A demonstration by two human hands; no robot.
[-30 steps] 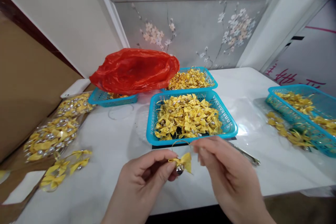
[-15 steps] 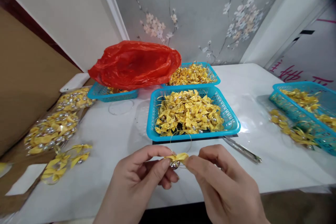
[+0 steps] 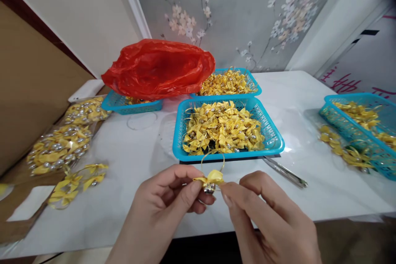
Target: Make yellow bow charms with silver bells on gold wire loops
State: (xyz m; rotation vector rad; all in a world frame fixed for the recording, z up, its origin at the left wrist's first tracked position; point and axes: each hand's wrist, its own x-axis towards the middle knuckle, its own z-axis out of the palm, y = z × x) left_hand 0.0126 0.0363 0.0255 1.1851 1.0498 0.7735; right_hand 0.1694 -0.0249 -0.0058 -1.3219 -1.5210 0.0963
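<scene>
A small yellow ribbon bow (image 3: pixel 209 178) with a silver bell under it and a thin gold loop above is held low over the white table (image 3: pixel 136 173), just in front of the middle blue basket (image 3: pixel 275 142). My left hand (image 3: pixel 168 206) pinches the bow's left side between thumb and forefinger. My right hand (image 3: pixel 266 218) has its thumb and forefinger pressed together at the bow's right side, touching it. The basket is heaped with more yellow bows and bells.
A red plastic bag (image 3: pixel 159 68) lies on a blue basket at the back left, another full basket (image 3: pixel 230 82) behind. A fourth basket (image 3: pixel 361 126) stands far right with loose bows beside it. Metal tweezers (image 3: pixel 286 172) lie right of the hands. Clear bags of bows (image 3: pixel 58 148) sit left.
The bow went from hanging open between my fingers to being pinched from both sides. My right hand came in onto its right end. The view has tipped down slightly.
</scene>
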